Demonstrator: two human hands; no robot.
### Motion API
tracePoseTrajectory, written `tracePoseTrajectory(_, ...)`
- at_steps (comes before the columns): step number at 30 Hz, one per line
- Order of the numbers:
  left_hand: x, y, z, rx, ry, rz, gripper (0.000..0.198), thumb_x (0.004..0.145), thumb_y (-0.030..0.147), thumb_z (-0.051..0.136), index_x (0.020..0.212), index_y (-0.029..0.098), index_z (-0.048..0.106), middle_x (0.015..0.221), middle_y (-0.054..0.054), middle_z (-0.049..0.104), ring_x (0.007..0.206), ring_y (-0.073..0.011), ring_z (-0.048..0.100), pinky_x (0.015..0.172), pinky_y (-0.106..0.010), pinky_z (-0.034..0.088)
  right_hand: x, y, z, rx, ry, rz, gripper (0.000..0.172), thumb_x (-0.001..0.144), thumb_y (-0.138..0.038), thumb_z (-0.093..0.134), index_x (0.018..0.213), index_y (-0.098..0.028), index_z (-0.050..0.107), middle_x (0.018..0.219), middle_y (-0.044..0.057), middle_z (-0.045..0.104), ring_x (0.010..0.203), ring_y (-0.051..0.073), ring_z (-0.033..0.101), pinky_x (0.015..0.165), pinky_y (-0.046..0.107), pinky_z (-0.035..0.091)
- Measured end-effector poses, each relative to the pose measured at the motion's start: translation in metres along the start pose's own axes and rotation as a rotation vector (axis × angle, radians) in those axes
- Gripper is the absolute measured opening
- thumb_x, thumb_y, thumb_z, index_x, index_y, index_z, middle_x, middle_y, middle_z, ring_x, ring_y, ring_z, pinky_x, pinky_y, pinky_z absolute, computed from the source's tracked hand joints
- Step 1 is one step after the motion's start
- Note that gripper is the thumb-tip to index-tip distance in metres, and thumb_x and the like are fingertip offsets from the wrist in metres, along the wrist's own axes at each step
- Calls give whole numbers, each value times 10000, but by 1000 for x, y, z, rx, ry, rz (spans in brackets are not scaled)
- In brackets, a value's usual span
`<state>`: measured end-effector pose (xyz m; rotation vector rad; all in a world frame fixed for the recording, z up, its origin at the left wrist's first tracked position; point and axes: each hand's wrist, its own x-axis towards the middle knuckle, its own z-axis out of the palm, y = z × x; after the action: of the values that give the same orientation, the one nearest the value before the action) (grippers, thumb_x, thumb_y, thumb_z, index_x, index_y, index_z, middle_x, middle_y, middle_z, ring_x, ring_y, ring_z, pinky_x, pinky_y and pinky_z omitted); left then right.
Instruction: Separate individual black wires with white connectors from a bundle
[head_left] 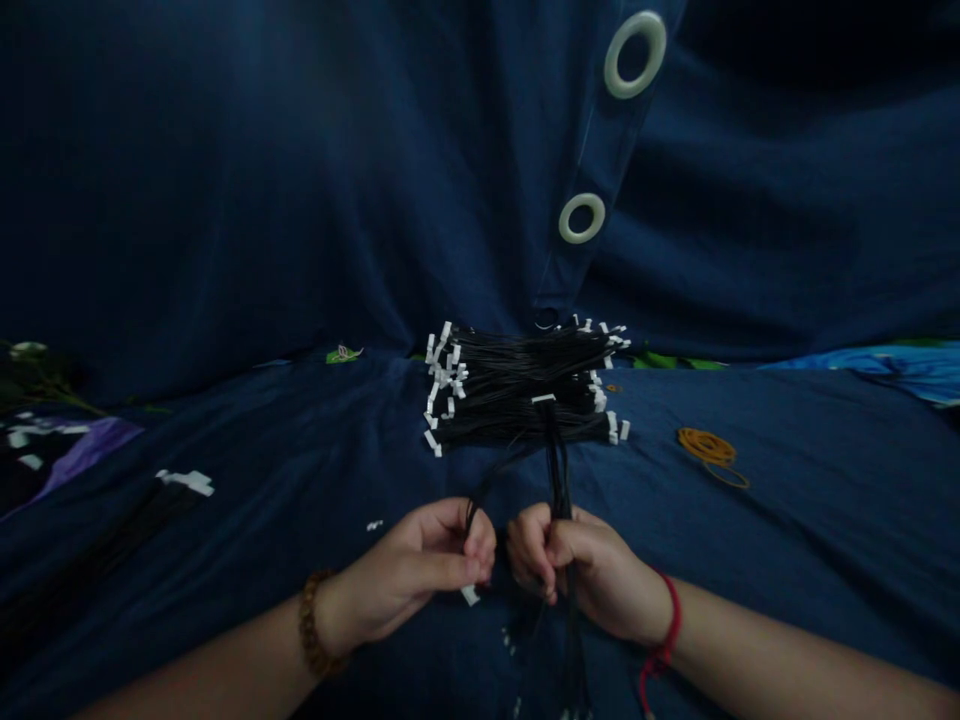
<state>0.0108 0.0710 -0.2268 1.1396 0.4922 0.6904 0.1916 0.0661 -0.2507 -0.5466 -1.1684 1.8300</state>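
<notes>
Thin black wires (525,372), glossy and plastic-coated, ending in smooth white plastic connectors (442,375), beyond the right hand (581,570); matt, creased navy cloth (225,200) beneath; polished wooden beads (309,625) behind the left hand (412,575).

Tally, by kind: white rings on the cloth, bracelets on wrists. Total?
White eyelet rings: 2
Brown bead bracelet: 1
Red cord bracelet: 1
Total: 4

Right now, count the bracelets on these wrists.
2: a wooden bead bracelet on the left wrist and a red cord on the right wrist. Others could be hidden underneath.
</notes>
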Motion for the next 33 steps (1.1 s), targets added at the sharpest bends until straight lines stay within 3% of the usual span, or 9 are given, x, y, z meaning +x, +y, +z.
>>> tracePoseTrajectory(4,-1,-2,-1,-132,-84,7,183,711,242,642,774,124,516,608,4,506,608,-121,494,670,-291,381,-3,3,-1,-126,-111,68,109,540,-165,441,496,-131,535,434,-8,454,421,92,387,433,200,287)
tracePoseTrajectory(8,-1,-2,1,-341,-104,-19,206,743,216,583,927,134,535,572,41,434,516,-102,447,515,-247,421,-6,2,0,-235,-207,143,92,542,-143,455,515,-129,541,460,-18,478,402,74,370,410,176,283)
tracePoseTrajectory(11,-2,-3,1,-454,-71,-57,90,794,247,532,817,160,525,526,69,321,441,-68,315,427,-180,344,-8,-3,2,-287,-233,159,89,544,-149,447,501,-136,525,462,-22,461,413,72,367,419,172,286)
tracePoseTrajectory(14,-2,-5,-2,-528,-68,-55,281,826,376,489,641,171,439,462,85,209,390,-59,176,395,-164,248,-9,-6,4,-338,-260,160,89,534,-147,443,491,-138,520,455,-20,445,426,80,377,419,179,280)
tracePoseTrajectory(18,-1,-8,-5,-565,-112,42,486,833,515,397,507,176,272,383,81,138,333,-59,104,351,-173,161,-9,-6,4,-389,-283,149,95,534,-151,433,491,-140,517,455,-14,440,446,90,383,426,190,273)
tracePoseTrajectory(21,-1,-9,-3,-562,-152,69,551,828,550,372,458,168,230,348,74,117,313,-58,93,343,-180,141,-9,-5,2,-415,-288,132,98,544,-161,433,492,-143,514,460,-13,442,458,95,383,440,193,279)
tracePoseTrajectory(33,-3,-10,-3,-415,-147,127,601,785,369,530,330,141,210,297,59,132,282,-40,166,323,-165,158,-10,-7,6,-458,-307,92,106,556,-156,433,482,-143,508,482,-4,444,483,95,381,453,205,277)
